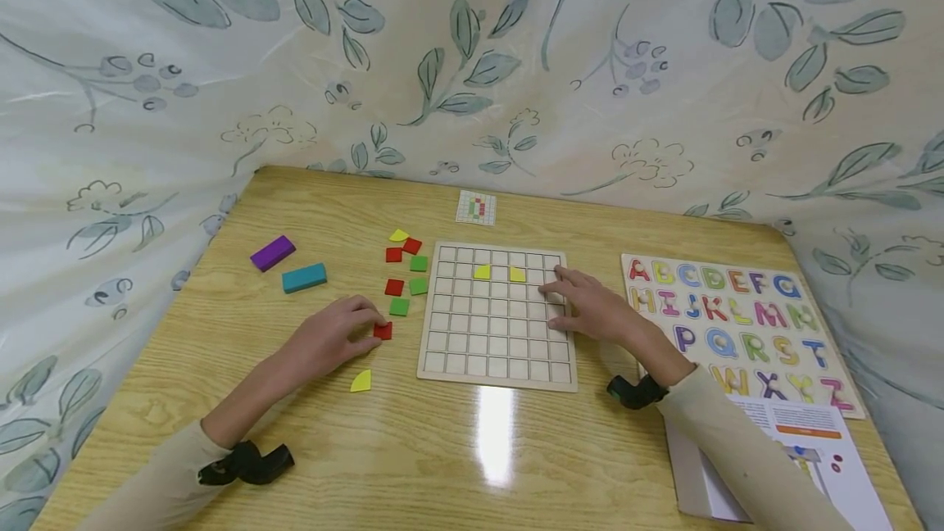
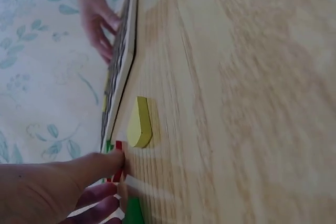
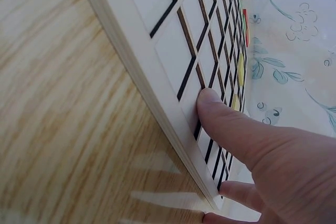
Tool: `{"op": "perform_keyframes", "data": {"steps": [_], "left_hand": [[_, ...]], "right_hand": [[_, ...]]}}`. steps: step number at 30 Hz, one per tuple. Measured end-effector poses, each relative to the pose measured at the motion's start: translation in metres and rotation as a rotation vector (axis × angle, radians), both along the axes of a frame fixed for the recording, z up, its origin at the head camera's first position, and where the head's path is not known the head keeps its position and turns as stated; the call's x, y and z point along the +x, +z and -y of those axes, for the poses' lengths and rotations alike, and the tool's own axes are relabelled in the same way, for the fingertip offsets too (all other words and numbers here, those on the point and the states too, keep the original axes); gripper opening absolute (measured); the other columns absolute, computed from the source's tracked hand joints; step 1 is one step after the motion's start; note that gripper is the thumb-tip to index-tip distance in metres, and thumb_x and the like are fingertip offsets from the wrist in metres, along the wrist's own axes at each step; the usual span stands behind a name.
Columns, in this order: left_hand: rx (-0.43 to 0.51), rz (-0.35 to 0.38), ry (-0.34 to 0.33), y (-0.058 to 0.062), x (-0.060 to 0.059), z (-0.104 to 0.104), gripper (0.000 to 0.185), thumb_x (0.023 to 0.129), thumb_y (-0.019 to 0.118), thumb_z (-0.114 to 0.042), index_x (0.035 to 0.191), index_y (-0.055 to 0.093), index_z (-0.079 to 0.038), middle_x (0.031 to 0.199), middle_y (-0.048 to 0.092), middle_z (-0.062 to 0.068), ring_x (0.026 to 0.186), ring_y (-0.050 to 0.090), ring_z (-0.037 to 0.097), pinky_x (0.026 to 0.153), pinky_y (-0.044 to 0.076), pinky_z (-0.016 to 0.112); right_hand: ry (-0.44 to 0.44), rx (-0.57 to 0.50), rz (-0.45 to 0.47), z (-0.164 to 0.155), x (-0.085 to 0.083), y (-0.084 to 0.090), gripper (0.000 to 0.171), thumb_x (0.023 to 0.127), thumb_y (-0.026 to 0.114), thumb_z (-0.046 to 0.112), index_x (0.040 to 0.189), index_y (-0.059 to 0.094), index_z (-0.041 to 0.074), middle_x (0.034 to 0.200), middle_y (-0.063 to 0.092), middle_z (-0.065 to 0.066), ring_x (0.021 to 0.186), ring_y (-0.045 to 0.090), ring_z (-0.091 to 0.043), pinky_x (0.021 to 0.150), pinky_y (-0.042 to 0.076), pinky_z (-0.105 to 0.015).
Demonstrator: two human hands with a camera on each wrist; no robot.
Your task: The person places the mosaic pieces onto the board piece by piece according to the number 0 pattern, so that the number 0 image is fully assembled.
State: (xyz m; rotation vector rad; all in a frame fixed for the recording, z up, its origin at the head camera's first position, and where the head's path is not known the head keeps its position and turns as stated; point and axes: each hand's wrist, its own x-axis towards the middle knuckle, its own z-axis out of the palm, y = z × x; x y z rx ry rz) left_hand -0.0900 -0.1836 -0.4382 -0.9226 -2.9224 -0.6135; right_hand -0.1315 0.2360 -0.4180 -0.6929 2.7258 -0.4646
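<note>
A: Steadying the grid board (image 1: pixel 496 322) with our right hand (image 1: pixel 590 310); its fingers lie straight and flat across the right-hand columns, gripping nothing, thumb at the board's right edge; in the right wrist view a fingertip (image 3: pixel 210 98) presses on one cell near the rim.

B: Noted; and the left?

A: Our left hand (image 1: pixel 332 338) sits on the table (image 1: pixel 221 400) just left of the board; thumb and forefinger pinch the red square tile (image 1: pixel 383 331), which lies flat on the wood, not yet lifted; the left wrist view shows the red edge at the fingertip (image 2: pixel 113 160).

B: Neighbours to mind?

A: A yellow quarter-round piece (image 1: pixel 360 382) lies near the hand on the side towards us; a green tile (image 1: pixel 399 306) lies just beyond the red one; more red and green tiles and a yellow one (image 1: pixel 399 234) sit further back; two yellow pieces (image 1: pixel 482 271) already occupy cells in the second row.

B: Our judgement on doing it well?

A: We judge the pinch should take the tile by opposite edges and raise it straight, so the green tile is not dragged; the flat hand should keep its downward pressure, since the board rests loose on smooth wood and could slide; the pattern card (image 1: pixel 475 207) beyond the board looks too small for us to read.
</note>
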Motion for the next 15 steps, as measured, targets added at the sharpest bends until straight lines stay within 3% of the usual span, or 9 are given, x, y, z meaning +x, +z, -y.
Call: {"op": "perform_keyframes", "data": {"steps": [4, 9, 15], "left_hand": [[-0.014, -0.071, -0.047, 0.001, -0.002, -0.002, 0.008, 0.083, 0.076, -0.017, 0.091, 0.072, -0.015, 0.094, 0.065, -0.002, 0.084, 0.061, 0.012, 0.072, 0.055, 0.03], [0.009, -0.143, -0.092, 0.005, -0.009, -0.002, 0.012, 0.08, 0.079, -0.017, 0.089, 0.071, -0.013, 0.09, 0.066, -0.001, 0.079, 0.061, 0.011, 0.067, 0.054, 0.026], [0.031, -0.112, -0.137, 0.017, -0.025, -0.018, 0.015, 0.083, 0.077, -0.02, 0.095, 0.072, -0.013, 0.092, 0.065, 0.002, 0.081, 0.059, 0.013, 0.069, 0.053, 0.027]], "right_hand": [[0.007, -0.001, 0.003, 0.001, 0.0, -0.002, 0.054, 0.089, 0.07, 0.028, 0.137, 0.053, 0.013, 0.155, 0.029, -0.026, 0.14, 0.03, -0.051, 0.107, 0.034, -0.065], [0.003, -0.008, 0.011, 0.001, 0.0, -0.001, 0.054, 0.089, 0.069, 0.03, 0.138, 0.052, 0.014, 0.156, 0.027, -0.025, 0.14, 0.029, -0.05, 0.107, 0.033, -0.066], [-0.011, 0.002, 0.016, 0.001, -0.002, 0.0, 0.054, 0.089, 0.069, 0.03, 0.138, 0.052, 0.014, 0.156, 0.027, -0.025, 0.141, 0.028, -0.05, 0.108, 0.033, -0.065]]}}
